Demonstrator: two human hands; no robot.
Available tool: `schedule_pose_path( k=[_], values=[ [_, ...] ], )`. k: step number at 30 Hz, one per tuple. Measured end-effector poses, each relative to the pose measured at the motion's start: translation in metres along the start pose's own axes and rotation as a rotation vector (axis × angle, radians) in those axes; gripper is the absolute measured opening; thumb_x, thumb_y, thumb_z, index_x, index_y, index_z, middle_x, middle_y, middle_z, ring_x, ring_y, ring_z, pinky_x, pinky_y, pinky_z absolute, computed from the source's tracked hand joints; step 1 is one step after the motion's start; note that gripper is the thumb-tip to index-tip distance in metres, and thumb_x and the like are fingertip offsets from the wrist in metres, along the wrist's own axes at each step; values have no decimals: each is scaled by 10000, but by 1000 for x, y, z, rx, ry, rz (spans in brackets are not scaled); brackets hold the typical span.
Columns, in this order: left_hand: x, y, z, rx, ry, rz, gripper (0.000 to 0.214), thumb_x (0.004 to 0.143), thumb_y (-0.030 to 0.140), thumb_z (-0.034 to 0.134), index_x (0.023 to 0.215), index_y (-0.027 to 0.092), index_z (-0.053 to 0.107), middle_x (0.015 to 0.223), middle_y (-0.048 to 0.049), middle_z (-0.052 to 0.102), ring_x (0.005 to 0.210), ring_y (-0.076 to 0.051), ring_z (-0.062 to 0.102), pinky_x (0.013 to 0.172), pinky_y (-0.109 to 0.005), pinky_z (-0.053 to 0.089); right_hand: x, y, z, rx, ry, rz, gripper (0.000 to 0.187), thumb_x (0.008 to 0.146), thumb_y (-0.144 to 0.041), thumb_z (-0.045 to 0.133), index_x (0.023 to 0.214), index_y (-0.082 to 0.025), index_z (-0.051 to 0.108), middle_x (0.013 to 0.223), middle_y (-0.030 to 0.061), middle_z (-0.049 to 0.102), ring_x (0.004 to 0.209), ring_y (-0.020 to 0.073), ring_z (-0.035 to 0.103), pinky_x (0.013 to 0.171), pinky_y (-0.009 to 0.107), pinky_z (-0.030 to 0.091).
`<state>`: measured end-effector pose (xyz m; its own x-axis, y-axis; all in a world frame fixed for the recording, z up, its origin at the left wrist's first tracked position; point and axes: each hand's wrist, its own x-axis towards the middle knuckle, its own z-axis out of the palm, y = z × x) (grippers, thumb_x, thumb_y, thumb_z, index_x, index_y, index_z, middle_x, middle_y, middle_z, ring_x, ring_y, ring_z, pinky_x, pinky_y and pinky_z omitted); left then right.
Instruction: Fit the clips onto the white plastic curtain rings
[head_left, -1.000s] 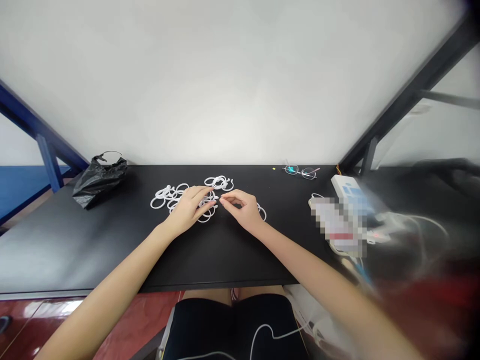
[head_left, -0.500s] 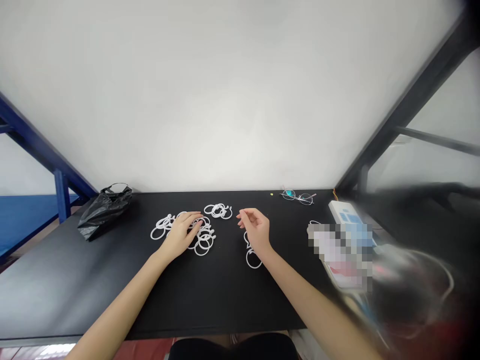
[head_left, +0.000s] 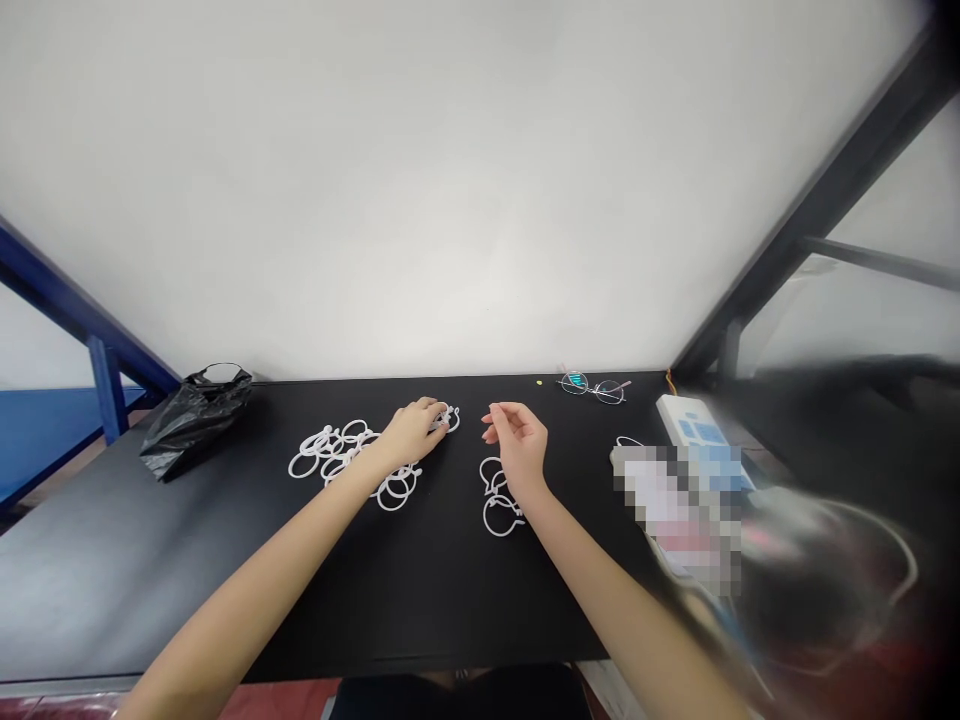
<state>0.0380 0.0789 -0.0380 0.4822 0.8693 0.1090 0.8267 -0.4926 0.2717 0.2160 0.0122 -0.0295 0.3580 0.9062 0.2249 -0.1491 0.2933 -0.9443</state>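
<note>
A heap of white plastic rings lies on the black table. My left hand reaches over it to the small cluster of rings at the back, fingers curled onto them. My right hand hovers just right of that cluster, fingers loosely curled and apart, holding nothing. Below my right wrist lie a few separate white rings.
A crumpled black plastic bag sits at the table's far left. Glasses lie near the back wall. A white and blue box, a blurred object and white cables crowd the right side. Dark frame beams rise at both sides.
My left hand moved from the main heap up to the back cluster of rings. My right hand let go of what it pinched and lifted, a few rings now lying beneath it.
</note>
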Motion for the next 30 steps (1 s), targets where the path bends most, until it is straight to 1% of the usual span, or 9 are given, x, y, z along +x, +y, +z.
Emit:
schedule_pose_path(
  k=[3, 6, 9, 11, 13, 16, 20, 25, 30],
  values=[
    [-1, 18, 5, -26, -23, 80, 366, 928, 307, 490, 1248, 156, 579, 1346, -170, 559, 1193, -305, 578, 994, -455, 469, 3, 2, -1, 2, 6, 4, 257, 781, -421, 690, 798, -170, 640, 685, 24, 684, 502, 109, 591, 494, 241, 495],
    [-10, 38, 6, -104, -25, 212, 337, 927, 312, 520, 1230, 180, 584, 1323, -139, 578, 1201, -288, 574, 1012, -440, 464, 8, 5, -5, -26, 5, -14, 253, 786, -426, 676, 809, -178, 632, 688, 23, 685, 501, 114, 589, 504, 252, 504],
    [-22, 51, 5, -235, 2, 264, 304, 914, 297, 558, 1202, 207, 594, 1296, -103, 597, 1158, -261, 600, 1004, -413, 477, 15, 10, -13, -165, -72, -49, 223, 800, -410, 646, 797, -187, 631, 706, 28, 690, 530, 130, 601, 536, 270, 516],
    [-31, 53, 5, -352, 45, 250, 283, 907, 234, 564, 1188, 209, 594, 1255, -86, 617, 1118, -225, 620, 993, -365, 489, 19, 15, -18, -354, -165, -83, 167, 797, -357, 634, 781, -192, 650, 750, 41, 704, 644, 164, 649, 599, 285, 528],
    [-37, 51, 6, -411, 83, 220, 271, 898, 183, 566, 1167, 207, 599, 1214, -77, 634, 1087, -208, 632, 977, -346, 497, 21, 21, -22, -545, -252, -110, 107, 759, -303, 655, 773, -199, 670, 778, 37, 710, 714, 182, 658, 654, 301, 529],
    [-44, 43, 7, -357, 102, 184, 261, 889, 172, 582, 1147, 197, 604, 1180, -80, 649, 1071, -230, 634, 963, -385, 502, 22, 27, -26, -665, -311, -122, 92, 720, -245, 657, 796, -200, 680, 829, 40, 715, 779, 192, 663, 675, 302, 532],
    [-46, 38, 11, -239, 99, 201, 232, 911, 150, 534, 1129, 182, 605, 1118, -87, 674, 1035, -246, 638, 941, -414, 500, 21, 27, -26, -647, -296, -128, 133, 704, -191, 614, 820, -194, 680, 863, 52, 714, 774, 183, 671, 652, 288, 545],
    [-46, 43, 16, -132, 117, 244, 241, 938, 132, 442, 1068, 188, 638, 1019, -85, 696, 971, -247, 646, 904, -413, 502, 18, 24, -23, -495, -257, -111, 110, 711, -200, 618, 805, -184, 673, 842, 61, 719, 755, 193, 691, 701, 331, 578],
    [-47, 45, 14, -182, 179, 278, 281, 944, 148, 422, 1073, 217, 663, 992, -70, 723, 942, -237, 663, 923, -420, 495, 20, 24, -20, -314, -163, -71, 122, 695, -253, 709, 795, -190, 683, 820, 56, 720, 758, 199, 694, 741, 367, 598]
  ],
)
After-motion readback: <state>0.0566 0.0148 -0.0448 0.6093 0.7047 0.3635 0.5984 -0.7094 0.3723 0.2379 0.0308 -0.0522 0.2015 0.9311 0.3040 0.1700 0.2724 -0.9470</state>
